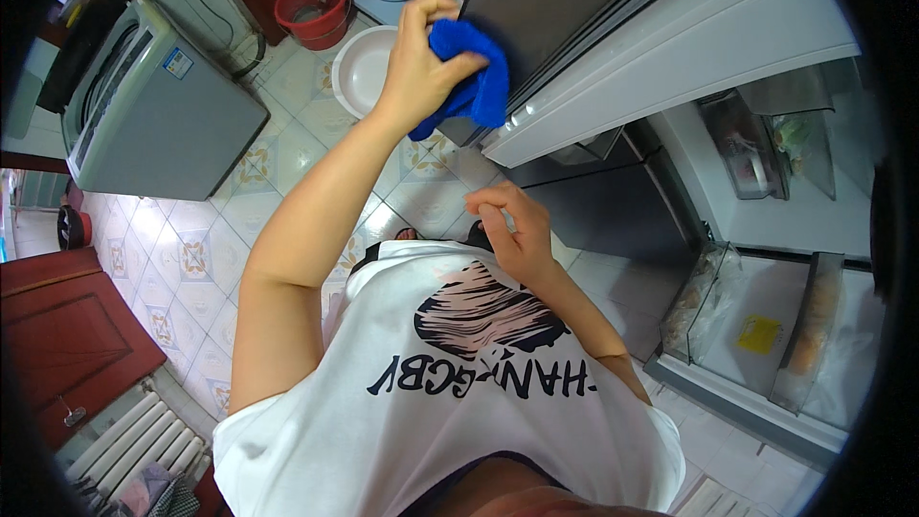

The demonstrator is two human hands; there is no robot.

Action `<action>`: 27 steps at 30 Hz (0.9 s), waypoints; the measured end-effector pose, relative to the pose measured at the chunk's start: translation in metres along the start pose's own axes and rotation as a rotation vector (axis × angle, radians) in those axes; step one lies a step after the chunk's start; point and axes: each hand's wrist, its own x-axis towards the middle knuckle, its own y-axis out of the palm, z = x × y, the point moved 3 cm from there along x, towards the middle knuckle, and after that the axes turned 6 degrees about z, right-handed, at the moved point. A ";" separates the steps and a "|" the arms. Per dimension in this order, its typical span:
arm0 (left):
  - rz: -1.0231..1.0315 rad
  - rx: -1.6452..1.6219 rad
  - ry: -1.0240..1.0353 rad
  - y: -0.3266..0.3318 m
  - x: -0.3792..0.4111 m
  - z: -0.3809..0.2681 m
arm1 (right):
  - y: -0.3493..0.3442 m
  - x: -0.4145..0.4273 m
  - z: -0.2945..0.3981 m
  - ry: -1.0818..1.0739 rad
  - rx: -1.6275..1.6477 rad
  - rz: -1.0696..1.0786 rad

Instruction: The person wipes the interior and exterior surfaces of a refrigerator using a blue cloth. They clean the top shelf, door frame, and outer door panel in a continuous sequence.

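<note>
My left hand (pixel 431 68) grips a crumpled blue cloth (pixel 470 79) against the edge of the dark outer face of an open refrigerator door (pixel 546 7). Its thumb lies over the cloth, and some fingertips reach beside the door's edge. My right hand (pixel 517 226) is loosely curled in front of my white shirt, below the door's pale inner side (pixel 675 50), with nothing seen in it. To the right, the refrigerator compartment (pixel 761 222) stands open, showing clear bins and bagged food (pixel 707 294).
A white basin (pixel 362 72) sits on the tiled floor behind my left hand, near a red bucket (pixel 314 11) and a shelf (pixel 373 3) with bowls. At left stand a grey washing machine (pixel 172 100) and a red-brown wooden door (pixel 72 337); a white radiator (pixel 136 438) is lower left.
</note>
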 end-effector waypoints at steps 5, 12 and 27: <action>-0.140 -0.045 0.222 -0.007 0.039 -0.042 | 0.001 0.003 -0.001 -0.046 -0.002 -0.017; -0.006 -0.286 0.268 -0.014 0.076 -0.082 | 0.001 -0.001 -0.003 0.017 0.015 0.011; 0.013 -0.050 -0.095 0.005 -0.017 0.031 | -0.008 -0.009 -0.003 -0.033 0.013 -0.041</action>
